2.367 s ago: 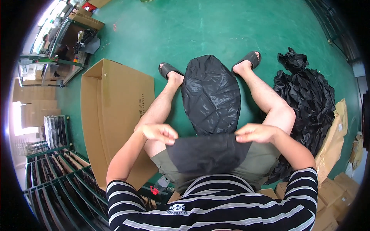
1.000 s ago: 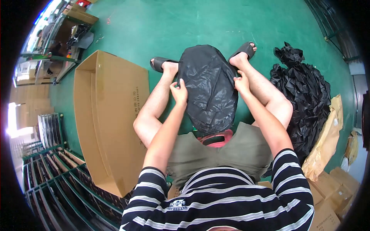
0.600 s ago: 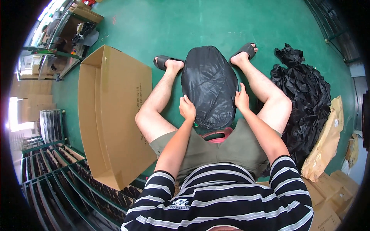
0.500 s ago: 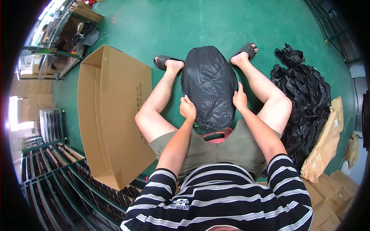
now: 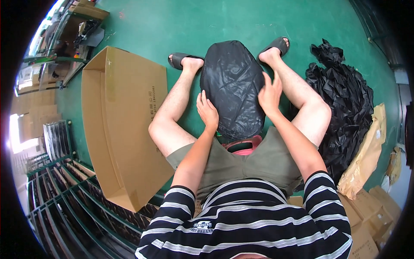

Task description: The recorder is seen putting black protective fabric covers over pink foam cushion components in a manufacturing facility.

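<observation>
Between my legs stands a bulky oval bundle (image 5: pixel 233 88) wrapped in black plastic, its surface shiny and wrinkled; what is inside is hidden. My left hand (image 5: pixel 207 109) lies against its near left side, fingers stretched out along the plastic. On the other side, my right hand (image 5: pixel 270 93) is at the bundle's right edge with its fingers spread. Neither hand is closed on the plastic. Just under the near end of the bundle, part of a pink-red seat (image 5: pixel 245 145) with a dark opening shows between my thighs.
An open cardboard box (image 5: pixel 133 125) lies on its side at my left. To my right is a heap of crumpled black plastic bags (image 5: pixel 340 101), beside a torn brown wrapper (image 5: pixel 364 153). Green metal racks (image 5: pixel 82 203) stand at lower left, cartons (image 5: pixel 366 220) at lower right.
Both hands have loosened from the bundle's sides: the fingers were curled in and are now extended. They have shifted slightly farther from me, and the right fingers have spread.
</observation>
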### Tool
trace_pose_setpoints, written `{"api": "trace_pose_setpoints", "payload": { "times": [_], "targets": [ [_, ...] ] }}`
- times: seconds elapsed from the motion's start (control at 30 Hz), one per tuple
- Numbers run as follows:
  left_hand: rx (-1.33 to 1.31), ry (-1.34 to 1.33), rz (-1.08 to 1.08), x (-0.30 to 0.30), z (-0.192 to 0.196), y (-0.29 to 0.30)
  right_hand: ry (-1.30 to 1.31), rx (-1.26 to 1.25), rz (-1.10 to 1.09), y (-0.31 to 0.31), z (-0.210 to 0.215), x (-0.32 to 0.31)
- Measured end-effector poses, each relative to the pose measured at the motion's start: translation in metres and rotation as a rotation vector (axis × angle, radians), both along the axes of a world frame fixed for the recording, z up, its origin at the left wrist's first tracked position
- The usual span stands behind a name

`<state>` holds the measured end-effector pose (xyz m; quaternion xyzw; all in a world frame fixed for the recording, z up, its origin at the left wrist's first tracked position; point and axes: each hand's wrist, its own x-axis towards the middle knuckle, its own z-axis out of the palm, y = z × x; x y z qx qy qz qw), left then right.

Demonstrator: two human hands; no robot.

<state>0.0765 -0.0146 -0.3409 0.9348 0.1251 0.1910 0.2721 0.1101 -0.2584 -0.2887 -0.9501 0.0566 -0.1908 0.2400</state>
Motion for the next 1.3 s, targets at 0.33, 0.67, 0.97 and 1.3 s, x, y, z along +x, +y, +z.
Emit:
{"api": "trace_pose_setpoints", "payload": {
  "times": [0.33,0.67,0.97,1.3],
  "targets": [
    [-0.105,0.092,-0.212,-0.007,-0.010,0.006,0.202,-0.188,0.169,0.066,-0.041,-0.024],
    [0.269,0.162,-0.423,-0.001,0.018,-0.036,0.251,-0.225,0.201,0.058,-0.038,-0.062],
    [0.256,0.260,-0.402,-0.016,0.014,-0.036,0.379,-0.182,0.213,0.050,-0.027,-0.075],
    [0.203,0.313,-0.421,-0.019,0.015,-0.028,0.426,-0.117,0.244,0.053,-0.029,-0.077]
  ]
}}
